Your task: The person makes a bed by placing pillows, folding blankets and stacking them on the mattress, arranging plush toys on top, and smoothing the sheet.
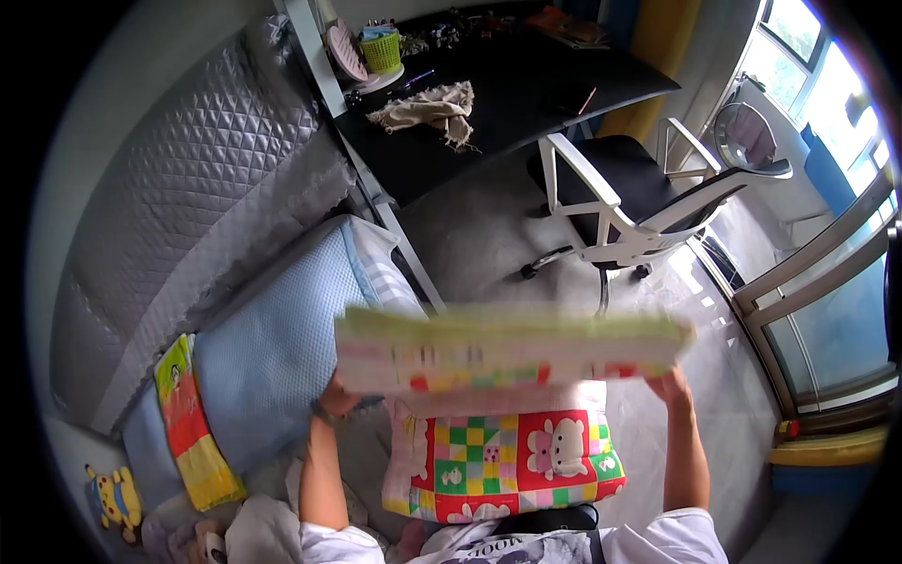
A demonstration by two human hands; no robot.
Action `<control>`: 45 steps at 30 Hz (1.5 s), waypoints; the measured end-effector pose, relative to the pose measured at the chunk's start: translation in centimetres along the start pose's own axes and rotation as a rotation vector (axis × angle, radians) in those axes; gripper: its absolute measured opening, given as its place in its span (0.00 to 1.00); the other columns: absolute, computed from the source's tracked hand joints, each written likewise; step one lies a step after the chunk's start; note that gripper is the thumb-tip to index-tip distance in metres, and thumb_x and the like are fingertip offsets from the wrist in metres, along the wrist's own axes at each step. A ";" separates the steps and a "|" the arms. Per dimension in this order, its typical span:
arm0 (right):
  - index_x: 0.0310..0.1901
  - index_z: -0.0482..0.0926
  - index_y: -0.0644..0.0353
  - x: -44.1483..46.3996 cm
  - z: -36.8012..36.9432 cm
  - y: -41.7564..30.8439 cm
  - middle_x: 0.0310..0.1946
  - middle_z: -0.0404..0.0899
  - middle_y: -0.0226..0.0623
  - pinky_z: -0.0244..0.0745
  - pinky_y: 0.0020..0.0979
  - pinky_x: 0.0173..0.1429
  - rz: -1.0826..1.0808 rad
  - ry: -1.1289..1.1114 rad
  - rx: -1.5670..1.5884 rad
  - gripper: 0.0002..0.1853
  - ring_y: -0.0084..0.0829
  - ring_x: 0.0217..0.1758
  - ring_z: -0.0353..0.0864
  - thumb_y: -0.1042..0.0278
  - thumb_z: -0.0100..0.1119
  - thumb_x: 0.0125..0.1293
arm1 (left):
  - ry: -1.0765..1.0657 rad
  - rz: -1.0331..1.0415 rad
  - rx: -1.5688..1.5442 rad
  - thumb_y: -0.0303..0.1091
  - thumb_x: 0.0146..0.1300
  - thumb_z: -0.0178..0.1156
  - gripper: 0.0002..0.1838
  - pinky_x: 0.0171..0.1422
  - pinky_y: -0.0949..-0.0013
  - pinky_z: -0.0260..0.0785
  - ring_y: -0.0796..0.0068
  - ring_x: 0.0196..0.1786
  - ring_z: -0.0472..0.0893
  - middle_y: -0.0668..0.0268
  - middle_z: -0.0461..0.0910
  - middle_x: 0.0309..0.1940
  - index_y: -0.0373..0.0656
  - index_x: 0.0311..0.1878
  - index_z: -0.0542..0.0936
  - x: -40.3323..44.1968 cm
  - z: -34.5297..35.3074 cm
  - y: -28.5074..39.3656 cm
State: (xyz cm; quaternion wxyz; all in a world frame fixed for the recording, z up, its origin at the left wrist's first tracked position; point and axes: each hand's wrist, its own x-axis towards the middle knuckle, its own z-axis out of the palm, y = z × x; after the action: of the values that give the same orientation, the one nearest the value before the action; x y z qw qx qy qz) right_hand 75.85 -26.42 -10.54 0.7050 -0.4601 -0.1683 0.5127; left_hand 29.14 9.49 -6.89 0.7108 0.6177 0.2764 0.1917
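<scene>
Between my two hands a printed cloth (507,352), pale green and pink with red patches, is stretched out wide and smeared by motion. My left hand (340,399) grips its left end, and my right hand (669,383) holds the right end; the fingers are partly hidden or blurred. Just below and partly covered by the cloth, a pillow (507,465) with a bright checked pattern and a white cartoon animal rests against my lap. I cannot tell whether the cloth is joined to the pillow.
To the left are a bed with a light blue mat (272,329), a folded red-and-yellow cloth (193,428), a yellow plush toy (115,498) and a grey quilted headboard (197,160). Ahead stand a black desk (526,103) with a beige rag (427,111) and a white-armed office chair (629,197).
</scene>
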 end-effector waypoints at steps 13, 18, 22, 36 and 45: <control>0.63 0.67 0.66 -13.2 4.2 8.1 0.44 0.79 0.41 0.72 0.28 0.55 0.368 0.241 -0.147 0.25 0.28 0.49 0.79 0.59 0.55 0.71 | 0.342 -0.282 -0.168 0.29 0.63 0.63 0.30 0.58 0.69 0.70 0.75 0.54 0.77 0.61 0.76 0.55 0.37 0.67 0.63 -16.3 5.9 -11.2; 0.63 0.67 0.69 -12.3 6.9 7.8 0.45 0.79 0.41 0.67 0.29 0.54 0.400 0.357 -0.632 0.35 0.27 0.50 0.75 0.53 0.64 0.63 | 0.285 -0.137 -0.064 0.23 0.59 0.65 0.46 0.56 0.69 0.72 0.73 0.50 0.79 0.56 0.76 0.54 0.43 0.74 0.46 -15.6 7.5 -7.6; 0.55 0.75 0.65 -12.8 7.0 6.7 0.40 0.80 0.33 0.67 0.26 0.46 0.527 0.364 -0.700 0.30 0.22 0.43 0.75 0.47 0.63 0.61 | 0.336 -0.043 -0.187 0.21 0.62 0.61 0.43 0.56 0.70 0.72 0.74 0.50 0.79 0.57 0.77 0.52 0.44 0.75 0.47 -15.3 8.5 -3.0; 0.50 0.75 0.64 -16.9 8.7 10.1 0.34 0.79 0.33 0.73 0.28 0.42 0.254 0.484 -1.040 0.20 0.25 0.36 0.77 0.67 0.69 0.58 | 0.403 -0.167 0.630 0.27 0.55 0.68 0.19 0.49 0.68 0.72 0.68 0.44 0.79 0.62 0.78 0.43 0.44 0.52 0.81 -17.7 7.9 -9.6; 0.46 0.82 0.54 -17.3 15.5 6.9 0.47 0.76 0.37 0.73 0.39 0.57 -0.151 -0.250 -1.269 0.19 0.41 0.50 0.77 0.69 0.73 0.50 | -0.050 0.219 0.847 0.33 0.46 0.72 0.20 0.55 0.64 0.71 0.64 0.49 0.76 0.69 0.77 0.44 0.49 0.46 0.84 -16.9 14.0 -2.3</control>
State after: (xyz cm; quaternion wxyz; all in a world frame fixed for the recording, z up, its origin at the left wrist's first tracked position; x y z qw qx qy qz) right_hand 53.77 -33.85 -4.08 0.3053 -0.7110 -0.5510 0.3125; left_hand 24.76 -12.10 -5.35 0.3767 0.8848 0.2461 0.1205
